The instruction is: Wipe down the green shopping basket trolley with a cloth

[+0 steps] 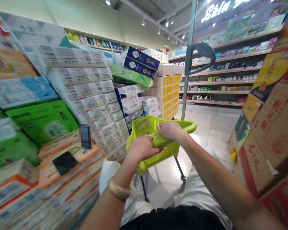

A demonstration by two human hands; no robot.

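A lime-green plastic shopping trolley [147, 126] on thin wheeled legs stands right in front of me. My left hand [142, 147] is closed round its near rim, with a gold bangle on the wrist. My right hand [170, 130] grips the same rim a little farther right, fingers curled over the edge. A grey pull handle [199, 54] on a metal pole rises from the trolley's far side. The basket looks empty as far as its mesh shows.
Stacked packs of tissue and paper rolls [86, 95] fill the left side. A dark phone [64, 162] lies on an orange pack. Cardboard boxes [273, 134] are piled at the right. A tiled aisle [213, 127] leads to shelves of bottles [220, 78].
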